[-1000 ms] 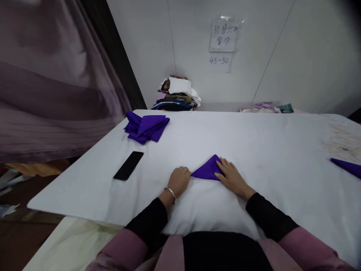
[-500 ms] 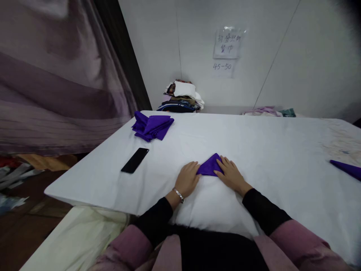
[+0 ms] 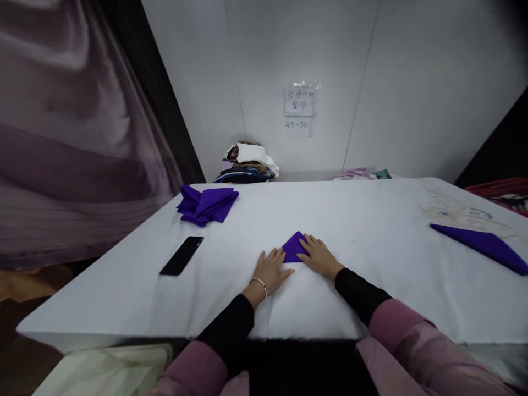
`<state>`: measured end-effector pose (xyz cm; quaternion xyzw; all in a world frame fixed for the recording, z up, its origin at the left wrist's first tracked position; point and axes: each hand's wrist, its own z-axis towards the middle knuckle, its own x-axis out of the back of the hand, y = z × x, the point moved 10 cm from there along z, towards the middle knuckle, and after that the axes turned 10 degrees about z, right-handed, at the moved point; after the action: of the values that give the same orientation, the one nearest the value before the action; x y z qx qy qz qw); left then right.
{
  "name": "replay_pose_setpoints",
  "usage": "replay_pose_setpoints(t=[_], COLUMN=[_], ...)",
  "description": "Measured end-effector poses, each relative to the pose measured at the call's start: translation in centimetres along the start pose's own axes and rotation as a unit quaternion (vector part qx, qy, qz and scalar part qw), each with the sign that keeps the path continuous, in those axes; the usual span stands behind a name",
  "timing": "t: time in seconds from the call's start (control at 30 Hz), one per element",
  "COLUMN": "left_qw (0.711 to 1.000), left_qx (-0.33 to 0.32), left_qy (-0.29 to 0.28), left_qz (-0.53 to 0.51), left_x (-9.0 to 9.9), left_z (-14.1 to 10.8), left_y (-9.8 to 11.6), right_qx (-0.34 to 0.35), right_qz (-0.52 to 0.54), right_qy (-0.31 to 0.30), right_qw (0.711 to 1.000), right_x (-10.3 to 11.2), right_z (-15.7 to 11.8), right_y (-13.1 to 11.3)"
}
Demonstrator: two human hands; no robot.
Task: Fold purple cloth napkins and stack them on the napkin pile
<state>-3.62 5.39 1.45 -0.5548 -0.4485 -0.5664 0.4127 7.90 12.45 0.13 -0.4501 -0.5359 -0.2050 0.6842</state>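
Note:
A folded purple cloth napkin [image 3: 293,249] lies on the white-covered table in front of me, its tip pointing away. My left hand [image 3: 270,271] rests flat at its left edge, fingers spread and thumb out to the right on the tablecloth. On its right side my right hand [image 3: 318,256] lies with fingers stretched over the cloth, covering that corner. Neither hand grips it.
A loose heap of purple cloth [image 3: 206,205] sits at the table's far left, with a black phone [image 3: 182,256] nearer me. Another folded purple napkin [image 3: 480,245] lies to the right. Stacked clothes [image 3: 246,162] stand behind the table [image 3: 350,209], against the wall.
My left hand has shifted off the napkin's left corner, with its fingers and thumb now spread wider. My right hand stays on the napkin. The view has tilted up and turned right.

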Motion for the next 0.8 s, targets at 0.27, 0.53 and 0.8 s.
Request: replay_pose_setpoints(t=[0.27,0.53,0.8], left_qw=[0.989,0.977,0.966], left_qx=[0.087,0.133,0.062], left_qy=[0.094,0.094,0.072], left_qz=[-0.076,-0.138,-0.240], left_x=[3.9,1.7,1.3], left_z=[5.4,8.7,13.2], left_y=[-0.6,-0.4,-0.9], right_qx=[0.004,-0.042,-0.040], right_qz=[0.039,0.254,0.296], right_qy=[0.011,0.082,0.169], right_qw=[0.999,0.963,0.939], right_x=[0.2,1.7,1.9], right_z=[-0.2,0.1,0.0], right_y=[-0.2,1.7,3.4])
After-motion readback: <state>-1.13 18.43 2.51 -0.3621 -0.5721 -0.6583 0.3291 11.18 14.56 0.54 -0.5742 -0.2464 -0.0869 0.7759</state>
